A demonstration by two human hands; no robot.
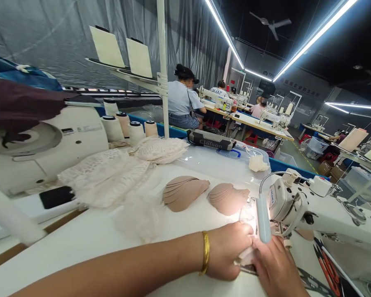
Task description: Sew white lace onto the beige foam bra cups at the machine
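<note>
While the left hand (227,251) is resting curled at pale, thin fabric (246,256) between both hands, the right hand (275,262) is lying alongside, fingers extended, any pinch hidden, a white sewing machine (330,213) standing beyond.

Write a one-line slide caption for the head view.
Left hand and right hand at pale fabric beside a sewing machine, two fanned tan stacks beyond.

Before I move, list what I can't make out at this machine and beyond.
All in the head view:
- Cloth: mostly covered by the left hand and right hand, partly washed out by the lamp's glare.
- Right forearm: cut off by the bottom edge.
- Machine: far end cut off by the right edge.
- Wall lettering: partly too small and blurred.
</note>
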